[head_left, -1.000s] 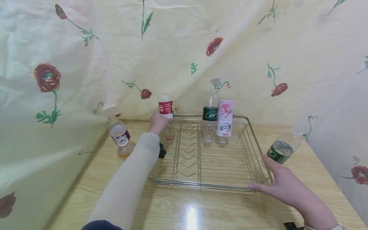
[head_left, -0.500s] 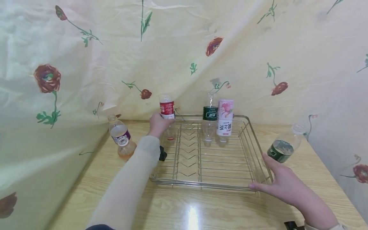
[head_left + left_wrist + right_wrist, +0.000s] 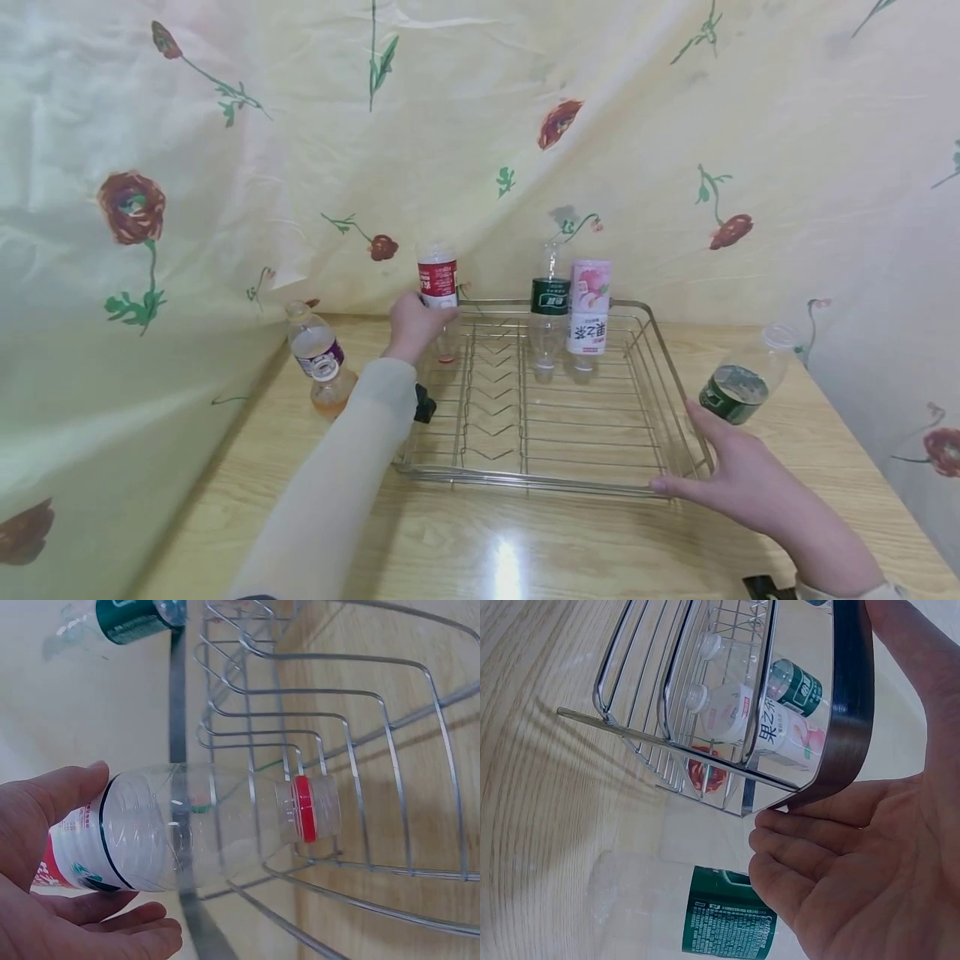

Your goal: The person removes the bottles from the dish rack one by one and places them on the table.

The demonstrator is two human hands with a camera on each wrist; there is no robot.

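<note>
Upside down in the wire dish rack (image 3: 525, 482), at its back left, stands a clear plastic bottle (image 3: 439, 279) with a red label. My left hand (image 3: 414, 327) holds it round the label; thumb and fingers lie on either side in the left wrist view. The bottle's neck (image 3: 324, 808), with a red ring, points down among the wires. My right hand (image 3: 738, 471) spans the rack's front right corner, its fingers fairly straight and touching the rim (image 3: 847, 712). Two more inverted bottles stand at the rack's back: one with a green label (image 3: 550, 297), one with a pink-and-white label (image 3: 588, 308).
Right of the rack, a clear green-labelled bottle (image 3: 735, 392) stands on the wooden table (image 3: 450, 542), close to my right fingers. Left of the rack are a purple-labelled bottle (image 3: 313, 342) and a small bottle of amber liquid (image 3: 330, 390). Flowered cloth (image 3: 480, 150) hangs behind.
The red-labelled bottle has shifted slightly right and stands a little straighter, still in my left hand. My right hand stays at the rack's corner.
</note>
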